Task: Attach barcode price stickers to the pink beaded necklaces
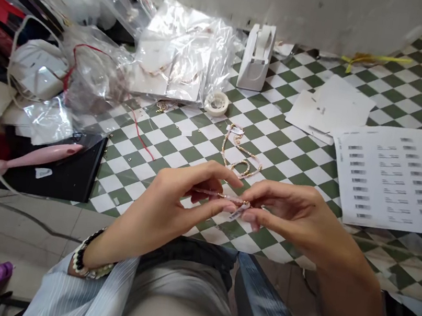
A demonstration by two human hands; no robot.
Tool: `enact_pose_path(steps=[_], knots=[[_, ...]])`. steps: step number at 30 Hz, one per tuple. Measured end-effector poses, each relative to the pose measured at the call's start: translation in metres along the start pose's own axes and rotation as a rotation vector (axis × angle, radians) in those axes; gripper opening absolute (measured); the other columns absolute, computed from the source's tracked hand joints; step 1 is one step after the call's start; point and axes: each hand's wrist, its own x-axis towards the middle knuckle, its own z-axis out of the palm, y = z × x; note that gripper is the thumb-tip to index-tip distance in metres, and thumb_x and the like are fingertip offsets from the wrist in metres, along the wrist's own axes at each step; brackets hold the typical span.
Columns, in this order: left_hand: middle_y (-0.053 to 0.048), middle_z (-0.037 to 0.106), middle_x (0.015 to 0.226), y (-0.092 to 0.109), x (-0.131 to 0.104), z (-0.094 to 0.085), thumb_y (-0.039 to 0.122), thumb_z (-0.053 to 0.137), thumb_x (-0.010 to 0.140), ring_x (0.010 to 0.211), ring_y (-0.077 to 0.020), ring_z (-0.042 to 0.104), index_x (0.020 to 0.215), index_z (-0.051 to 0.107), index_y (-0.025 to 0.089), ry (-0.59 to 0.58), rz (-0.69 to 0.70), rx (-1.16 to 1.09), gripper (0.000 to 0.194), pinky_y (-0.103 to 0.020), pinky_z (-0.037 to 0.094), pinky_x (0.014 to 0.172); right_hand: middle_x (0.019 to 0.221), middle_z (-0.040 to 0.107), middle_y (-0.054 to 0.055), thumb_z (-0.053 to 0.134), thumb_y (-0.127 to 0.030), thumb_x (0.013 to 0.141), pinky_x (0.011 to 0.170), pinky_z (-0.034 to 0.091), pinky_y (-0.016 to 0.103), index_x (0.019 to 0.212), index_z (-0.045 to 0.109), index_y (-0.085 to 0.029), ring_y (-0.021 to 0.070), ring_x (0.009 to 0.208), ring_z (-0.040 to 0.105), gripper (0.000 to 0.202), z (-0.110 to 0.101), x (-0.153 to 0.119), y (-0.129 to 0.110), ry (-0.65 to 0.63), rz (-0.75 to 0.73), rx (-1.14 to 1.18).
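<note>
My left hand holds a thin beaded strand between thumb and fingers, above the table's near edge. A small white tag with dark print hangs at the strand's right end. Close beside it, my right hand pinches that end near the tag, its thumb and fingertips together. Just beyond my hands, another beaded necklace with gold-coloured parts lies loosely curled on the checkered table, with a white label at its top.
Clear bags with carded jewellery lie at the back left, beside a tape roll and tape dispenser. White cards and a barcode label sheet are on the right. A pink tool lies left on a black board.
</note>
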Motion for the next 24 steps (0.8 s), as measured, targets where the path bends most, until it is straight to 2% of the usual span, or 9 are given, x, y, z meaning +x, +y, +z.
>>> enact_pose_path(steps=[4, 7, 9, 13, 17, 18, 21, 24], knots=[[0.000, 0.069, 0.080, 0.000, 0.003, 0.000, 0.021, 0.074, 0.090, 0.068, -0.0090, 0.057, 0.092, 0.071, 0.017, 0.028, -0.014, 0.081, 0.006, -0.020, 0.044, 0.061, 0.070, 0.070, -0.002, 0.080, -0.024, 0.084, 0.053, 0.052, 0.016, 0.092, 0.079, -0.021, 0.0061, 0.058, 0.060, 0.008, 0.001, -0.007, -0.002, 0.124, 0.030, 0.088], [0.004, 0.054, 0.062, -0.003, 0.004, 0.005, 0.030, 0.076, 0.089, 0.055, -0.0077, 0.040, 0.082, 0.070, 0.017, 0.004, -0.121, 0.008, 0.016, -0.022, 0.031, 0.051, 0.072, 0.070, -0.003, 0.084, -0.021, 0.079, 0.052, 0.052, 0.013, 0.087, 0.078, -0.022, 0.0045, 0.056, 0.060, 0.010, 0.006, -0.011, 0.003, 0.274, -0.059, 0.059], [0.004, 0.047, 0.056, -0.005, 0.005, 0.008, 0.036, 0.076, 0.089, 0.052, -0.0077, 0.028, 0.081, 0.074, 0.017, -0.041, -0.212, -0.078, 0.021, -0.024, 0.022, 0.047, 0.076, 0.071, -0.003, 0.083, -0.020, 0.080, 0.052, 0.053, 0.014, 0.086, 0.076, -0.022, 0.0059, 0.059, 0.063, 0.009, 0.012, -0.014, 0.006, 0.386, -0.151, -0.038], [-0.002, 0.063, 0.069, -0.005, 0.006, 0.014, 0.040, 0.076, 0.088, 0.056, -0.0090, 0.034, 0.086, 0.081, 0.017, -0.116, -0.350, -0.326, 0.024, -0.025, 0.022, 0.048, 0.083, 0.072, 0.000, 0.078, -0.016, 0.084, 0.065, 0.059, 0.021, 0.088, 0.073, -0.022, 0.0126, 0.077, 0.070, 0.009, 0.024, -0.022, 0.014, 0.589, -0.320, -0.283], [0.003, 0.046, 0.056, -0.003, 0.007, 0.019, 0.040, 0.081, 0.083, 0.053, -0.0068, 0.024, 0.073, 0.079, 0.015, -0.178, -0.432, -0.405, 0.027, -0.024, 0.015, 0.046, 0.083, 0.070, -0.002, 0.074, -0.008, 0.085, 0.066, 0.055, 0.025, 0.092, 0.071, -0.024, 0.0133, 0.079, 0.068, 0.018, 0.029, -0.025, 0.023, 0.705, -0.469, -0.503], [0.003, 0.046, 0.056, -0.003, 0.007, 0.020, 0.040, 0.081, 0.083, 0.054, -0.0068, 0.026, 0.072, 0.079, 0.015, -0.178, -0.441, -0.418, 0.027, -0.023, 0.016, 0.047, 0.084, 0.070, -0.002, 0.073, -0.005, 0.085, 0.065, 0.055, 0.025, 0.095, 0.070, -0.025, 0.0132, 0.079, 0.067, 0.022, 0.029, -0.025, 0.025, 0.716, -0.499, -0.530], [-0.002, 0.064, 0.067, -0.004, 0.008, 0.024, 0.039, 0.081, 0.084, 0.062, -0.0102, 0.044, 0.083, 0.083, 0.018, -0.137, -0.439, -0.483, 0.021, -0.021, 0.030, 0.051, 0.086, 0.071, -0.001, 0.069, 0.002, 0.084, 0.065, 0.055, 0.025, 0.101, 0.069, -0.024, 0.0131, 0.081, 0.067, 0.031, 0.029, -0.025, 0.028, 0.706, -0.583, -0.566], [-0.004, 0.074, 0.079, -0.005, 0.008, 0.028, 0.037, 0.083, 0.082, 0.075, -0.0148, 0.058, 0.091, 0.085, 0.021, -0.074, -0.440, -0.534, 0.018, -0.021, 0.043, 0.061, 0.087, 0.073, -0.001, 0.068, 0.006, 0.081, 0.063, 0.058, 0.025, 0.103, 0.068, -0.023, 0.0136, 0.080, 0.070, 0.036, 0.028, -0.028, 0.028, 0.656, -0.650, -0.610]])
